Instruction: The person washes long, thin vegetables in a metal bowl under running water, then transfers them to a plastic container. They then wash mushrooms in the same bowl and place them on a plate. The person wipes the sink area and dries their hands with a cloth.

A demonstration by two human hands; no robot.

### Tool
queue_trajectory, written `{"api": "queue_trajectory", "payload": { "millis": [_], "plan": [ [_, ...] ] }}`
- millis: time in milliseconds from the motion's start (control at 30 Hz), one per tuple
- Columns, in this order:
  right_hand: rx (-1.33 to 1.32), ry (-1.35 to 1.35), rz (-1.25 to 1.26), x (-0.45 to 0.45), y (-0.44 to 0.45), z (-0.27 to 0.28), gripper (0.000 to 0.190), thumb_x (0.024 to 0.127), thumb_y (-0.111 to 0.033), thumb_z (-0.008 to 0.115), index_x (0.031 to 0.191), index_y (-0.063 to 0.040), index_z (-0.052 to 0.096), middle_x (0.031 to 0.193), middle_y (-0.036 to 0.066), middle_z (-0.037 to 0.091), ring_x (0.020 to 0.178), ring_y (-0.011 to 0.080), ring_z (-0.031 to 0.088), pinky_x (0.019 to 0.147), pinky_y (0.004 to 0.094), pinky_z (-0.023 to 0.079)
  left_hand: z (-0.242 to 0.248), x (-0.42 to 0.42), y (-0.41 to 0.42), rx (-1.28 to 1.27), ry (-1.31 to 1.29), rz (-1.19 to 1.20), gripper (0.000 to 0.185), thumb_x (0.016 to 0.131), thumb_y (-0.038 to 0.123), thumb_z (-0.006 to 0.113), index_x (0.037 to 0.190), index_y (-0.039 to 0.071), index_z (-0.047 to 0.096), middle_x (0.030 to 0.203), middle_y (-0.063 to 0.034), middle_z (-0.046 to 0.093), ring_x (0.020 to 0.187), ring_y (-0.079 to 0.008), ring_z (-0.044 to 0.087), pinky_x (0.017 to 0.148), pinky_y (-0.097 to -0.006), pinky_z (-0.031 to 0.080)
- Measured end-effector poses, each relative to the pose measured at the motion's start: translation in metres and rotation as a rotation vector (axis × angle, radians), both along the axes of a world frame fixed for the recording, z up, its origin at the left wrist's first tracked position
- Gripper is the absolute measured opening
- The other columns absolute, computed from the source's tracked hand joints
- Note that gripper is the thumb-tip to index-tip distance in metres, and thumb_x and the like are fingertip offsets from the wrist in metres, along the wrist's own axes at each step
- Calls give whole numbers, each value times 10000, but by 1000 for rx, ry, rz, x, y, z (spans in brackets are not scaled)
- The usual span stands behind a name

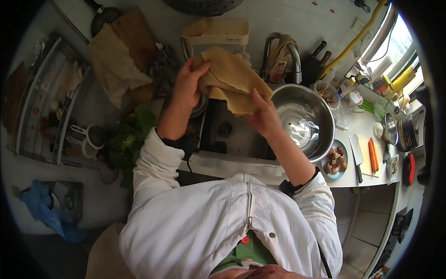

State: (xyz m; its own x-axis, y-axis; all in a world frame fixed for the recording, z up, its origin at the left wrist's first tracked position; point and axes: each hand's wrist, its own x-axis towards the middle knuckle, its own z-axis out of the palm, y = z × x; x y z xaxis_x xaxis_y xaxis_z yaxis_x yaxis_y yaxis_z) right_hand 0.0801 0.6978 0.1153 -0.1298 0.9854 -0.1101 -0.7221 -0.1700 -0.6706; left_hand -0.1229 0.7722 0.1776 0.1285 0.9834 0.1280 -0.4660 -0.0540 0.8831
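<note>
A tan cloth (233, 75), folded over itself with a frayed lower edge, is stretched between both hands above the sink (240, 139). My left hand (191, 82) grips its left end, thumb on top. At the lower right corner, my right hand (263, 113) pinches the cloth between thumb and fingers. The chrome faucet (296, 66) stands just behind and to the right, with another cloth (287, 43) draped over it. Beside my right forearm is a large stainless steel basin (324, 118), which looks to hold clear water.
Right counter: a plate of mushrooms (335, 160), a cleaver (356, 150), and carrots (373, 155) on a cutting board (365, 167). Knives (318, 48) stand in a block behind. Leafy greens (130, 139) lie left of the sink; a pale cloth (113, 62) hangs over a wooden board (134, 31).
</note>
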Motion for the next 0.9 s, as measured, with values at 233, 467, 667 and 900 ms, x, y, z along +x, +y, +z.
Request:
{"api": "queue_trajectory", "payload": {
  "millis": [233,467,667,900],
  "plan": [
    [430,-946,-144,40,36,49,200,867,-83,607,1038,19,623,861,31,652,756,96,588,672,238,481,-106,-20,-22,-419,160,-124,321,871,141,613,1166,67,510,1106,-67,576,1000,-194,584,821,-352,493],
    [608,-1521,34,34,75,78,214,825,-115,622,978,34,645,752,100,654,716,141,619,649,277,481,-119,-12,-22,-121,406,20,403,857,181,641,1209,65,482,1158,-65,546,1031,-184,558,807,-334,484],
    [409,-1413,72,8,84,55,245,763,-125,631,939,44,645,686,128,625,640,157,597,609,325,475,-75,31,-33,383,687,127,674,797,88,693,1366,65,333,1205,-89,520,1062,-181,536,828,-326,468],
    [462,-1276,81,-6,87,45,213,820,-114,607,970,29,655,734,89,635,661,110,572,602,290,470,-71,23,-12,423,663,78,508,805,46,646,1277,17,460,950,-140,647,819,-219,642,750,-307,498]
  ]
}}
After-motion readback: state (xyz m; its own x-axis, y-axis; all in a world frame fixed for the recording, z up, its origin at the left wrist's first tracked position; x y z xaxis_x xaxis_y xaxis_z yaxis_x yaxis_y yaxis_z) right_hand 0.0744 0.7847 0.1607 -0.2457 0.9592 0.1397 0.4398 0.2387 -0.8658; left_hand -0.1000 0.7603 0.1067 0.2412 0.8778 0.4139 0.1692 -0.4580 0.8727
